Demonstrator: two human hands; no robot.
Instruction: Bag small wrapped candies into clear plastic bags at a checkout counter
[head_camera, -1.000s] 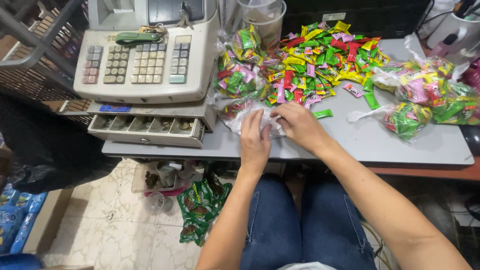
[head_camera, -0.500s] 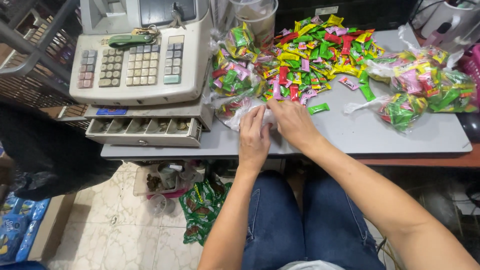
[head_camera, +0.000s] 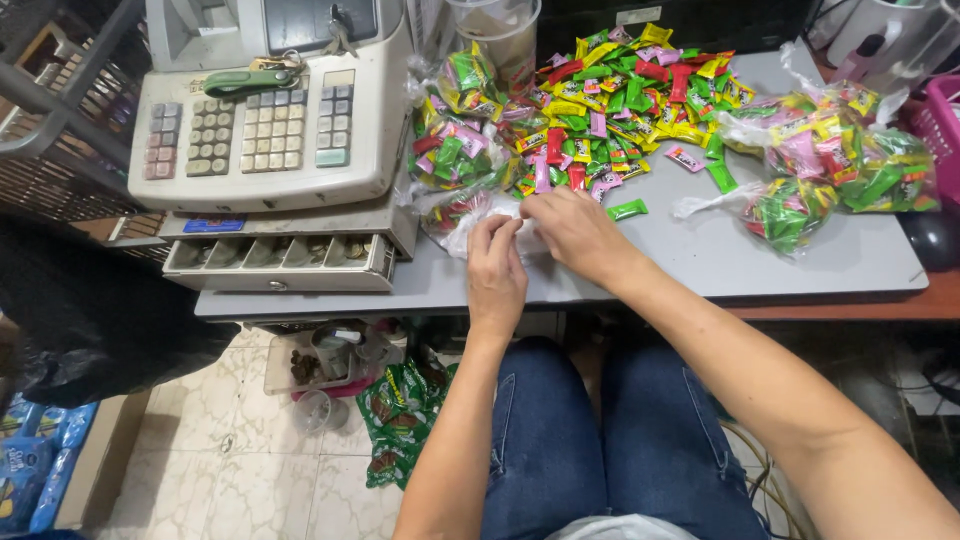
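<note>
Our left hand and right hand both pinching a small clear bag of candy, on the grey table, beside the cash register, near the candy pile

Candy pile green, yellow, red, pink; cash register beige; tabletop grey; jeans blue.

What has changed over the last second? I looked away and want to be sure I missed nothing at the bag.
Little. Both the left hand and right hand keep working the small clear bag at the table's front edge; the fingers shifted only slightly. The candy pile, filled bags and cash register stayed put.
</note>
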